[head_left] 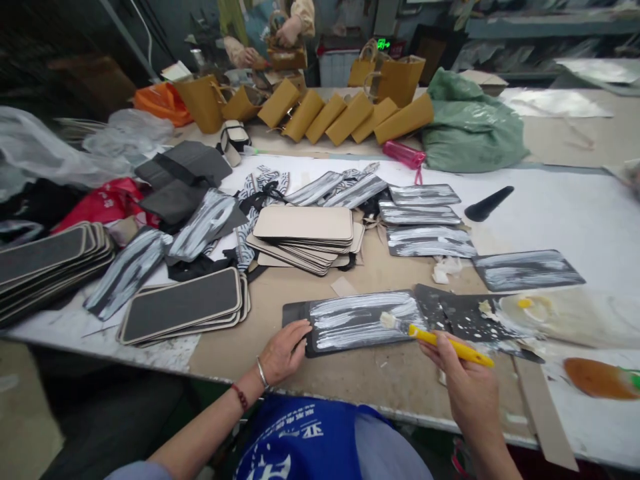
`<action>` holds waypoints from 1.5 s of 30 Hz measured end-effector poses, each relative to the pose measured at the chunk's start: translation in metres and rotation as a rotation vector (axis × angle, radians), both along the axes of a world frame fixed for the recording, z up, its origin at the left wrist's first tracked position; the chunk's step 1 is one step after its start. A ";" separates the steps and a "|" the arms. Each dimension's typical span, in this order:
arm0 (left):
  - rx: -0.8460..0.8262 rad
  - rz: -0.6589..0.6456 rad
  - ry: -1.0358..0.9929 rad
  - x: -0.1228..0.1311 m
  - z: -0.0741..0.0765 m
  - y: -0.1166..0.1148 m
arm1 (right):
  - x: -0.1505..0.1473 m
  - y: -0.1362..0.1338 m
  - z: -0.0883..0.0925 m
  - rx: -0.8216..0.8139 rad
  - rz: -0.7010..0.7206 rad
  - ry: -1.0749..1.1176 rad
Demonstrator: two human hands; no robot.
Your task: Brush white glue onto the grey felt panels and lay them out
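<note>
My right hand (pixel 463 380) is closed round the yellow handle of a paintbrush (pixel 450 343). The brush's pale bristles are over a dark rectangular panel (pixel 367 320) streaked with white glue-like coating; whether they touch it I cannot tell. My left hand (pixel 287 350) lies on the panel's left end, fingers stretched out. To the right is a dark, white-spattered sheet (pixel 465 313). Beyond the panel sits a stack of beige rounded panels (pixel 303 223). More streaked panels (pixel 433 241) lie behind and to the right.
Dark panels with beige borders (pixel 183 307) are stacked at left. A murky plastic container (pixel 555 313) and an amber bottle (pixel 597 378) stand at right. Mustard bags (pixel 350 117) line the back, beside a green sack (pixel 470 123). Another person's hands (pixel 289 32) work across the table.
</note>
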State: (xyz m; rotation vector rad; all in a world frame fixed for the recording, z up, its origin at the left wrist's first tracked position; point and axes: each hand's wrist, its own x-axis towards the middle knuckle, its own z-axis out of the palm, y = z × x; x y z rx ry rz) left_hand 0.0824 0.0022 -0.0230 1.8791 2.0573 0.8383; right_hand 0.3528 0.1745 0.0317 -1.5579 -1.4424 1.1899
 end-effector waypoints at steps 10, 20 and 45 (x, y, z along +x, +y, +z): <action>-0.118 0.149 0.051 -0.026 -0.022 0.053 | -0.031 -0.031 -0.021 -0.135 0.027 -0.016; -0.124 0.077 -0.264 -0.031 0.008 0.057 | -0.036 -0.039 -0.023 -0.103 -0.010 -0.030; -0.352 0.318 -0.888 -0.007 -0.005 0.040 | -0.031 -0.034 -0.027 -0.078 -0.239 0.181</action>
